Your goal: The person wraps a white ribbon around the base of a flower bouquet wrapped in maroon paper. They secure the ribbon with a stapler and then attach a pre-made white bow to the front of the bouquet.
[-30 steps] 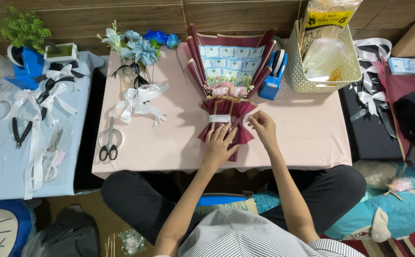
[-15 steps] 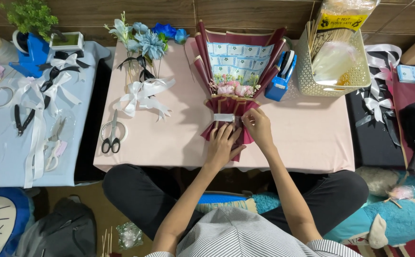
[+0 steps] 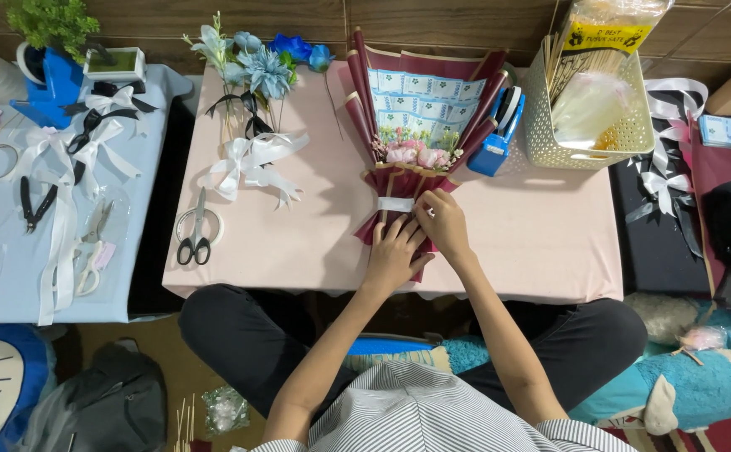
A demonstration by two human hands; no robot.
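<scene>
A bouquet (image 3: 420, 109) wrapped in dark red paper lies on the pink table (image 3: 541, 234), its fan of pale blue paper notes and small pink flowers pointing away from me. A white band (image 3: 395, 204) runs around its narrow neck. My left hand (image 3: 392, 255) lies flat on the stem end below the band, pressing it to the table. My right hand (image 3: 441, 222) rests on the right side of the neck, fingertips pinching at the band's end.
Black-handled scissors (image 3: 195, 238) lie on a tape ring at the table's left, next to white ribbon bows (image 3: 252, 163) and blue artificial flowers (image 3: 252, 67). A blue tape dispenser (image 3: 499, 138) and cream basket (image 3: 587, 125) stand right of the bouquet. A blue side table (image 3: 14, 276) holds ribbons and pliers.
My right hand has drawn in from the bouquet's right side onto its neck, at the white band. My left hand stays on the stem end.
</scene>
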